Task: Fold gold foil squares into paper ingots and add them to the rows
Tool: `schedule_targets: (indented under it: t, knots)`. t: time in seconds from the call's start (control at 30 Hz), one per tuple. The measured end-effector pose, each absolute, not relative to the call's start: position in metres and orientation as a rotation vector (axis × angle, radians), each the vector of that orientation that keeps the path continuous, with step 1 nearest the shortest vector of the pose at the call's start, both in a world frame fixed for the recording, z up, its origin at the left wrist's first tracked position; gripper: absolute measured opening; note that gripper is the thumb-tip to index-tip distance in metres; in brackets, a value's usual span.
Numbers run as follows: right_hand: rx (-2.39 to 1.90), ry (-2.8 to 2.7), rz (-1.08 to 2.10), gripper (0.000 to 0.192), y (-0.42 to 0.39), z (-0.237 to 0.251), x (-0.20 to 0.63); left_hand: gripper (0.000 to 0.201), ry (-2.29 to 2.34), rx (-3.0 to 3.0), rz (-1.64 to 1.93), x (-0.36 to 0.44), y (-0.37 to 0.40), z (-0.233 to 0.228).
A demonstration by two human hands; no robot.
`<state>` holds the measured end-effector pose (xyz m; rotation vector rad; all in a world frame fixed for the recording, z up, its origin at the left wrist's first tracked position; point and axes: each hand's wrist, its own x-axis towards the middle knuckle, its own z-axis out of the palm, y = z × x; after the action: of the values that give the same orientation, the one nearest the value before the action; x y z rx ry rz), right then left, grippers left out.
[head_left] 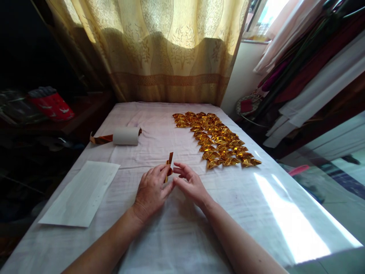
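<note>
Over the middle of the tablecloth, my left hand (152, 188) is closed on a small folded piece of gold foil paper (170, 159), pinched between thumb and fingers. One narrow end of the paper points up, and a pale underside shows on its right. My right hand (192, 186) is close on the right side, its fingers half bent and apart, the tips at or near the paper's edge. Both thumb tips nearly meet below it. Several folded gold foil pieces (224, 142) sit in rows at the far right of the table.
A whitish roll (126, 136) with a coppery foil strip (102, 139) lies at the far left. Nearer is a white sheet (81, 194). A curtain (171, 49) hangs behind the table. Clothes (310, 72) hang at right; a red container (51, 103) stands at left.
</note>
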<state>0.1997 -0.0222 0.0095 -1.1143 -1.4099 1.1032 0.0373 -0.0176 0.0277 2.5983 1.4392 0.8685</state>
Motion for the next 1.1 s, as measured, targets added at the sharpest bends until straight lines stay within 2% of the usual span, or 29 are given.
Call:
schedule_targets:
  t: [0.13, 0.2, 0.33, 0.4, 0.5, 0.53, 0.67, 0.9, 1.1]
  knots:
    - [-1.106, -1.575, 1.000, 0.052, -0.024, 0.008, 0.203, 0.020, 1.515, 2.708, 0.850, 0.034, -0.008, 0.038]
    - [-1.210, -1.626, 0.748, 0.055, -0.022, 0.006, 0.207, 0.022, 1.480, 2.721, 0.895, 0.030, -0.002, 0.042]
    - [-1.482, -1.759, 0.088, 0.074, -0.015, 0.010, 0.226, 0.025, 1.230, 2.780, 0.935, 0.017, 0.007, 0.043]
    - [-1.493, -1.924, -0.052, 0.064, -0.015, 0.015, 0.236, 0.026, 1.060, 2.869, 0.961, 0.011, 0.010, 0.042]
    - [-1.343, -2.177, -0.115, 0.026, -0.017, 0.022, 0.244, 0.024, 0.832, 2.996, 0.994, 0.003, 0.017, 0.038]
    - [-1.297, -2.223, -0.132, 0.020, -0.019, 0.023, 0.245, 0.024, 0.760, 3.030, 0.999, 0.001, 0.020, 0.036]
    - [-1.289, -2.276, -0.250, 0.024, -0.025, 0.023, 0.241, 0.028, 0.619, 3.151, 0.960, -0.006, 0.029, 0.026]
    - [-1.375, -2.514, -0.231, 0.013, -0.036, 0.008, 0.234, 0.031, 0.876, 3.019, 0.505, -0.011, 0.001, 0.020]
    - [-1.370, -2.499, -0.172, 0.011, -0.041, 0.004, 0.237, 0.031, 0.999, 2.887, 0.541, -0.003, -0.021, 0.020]
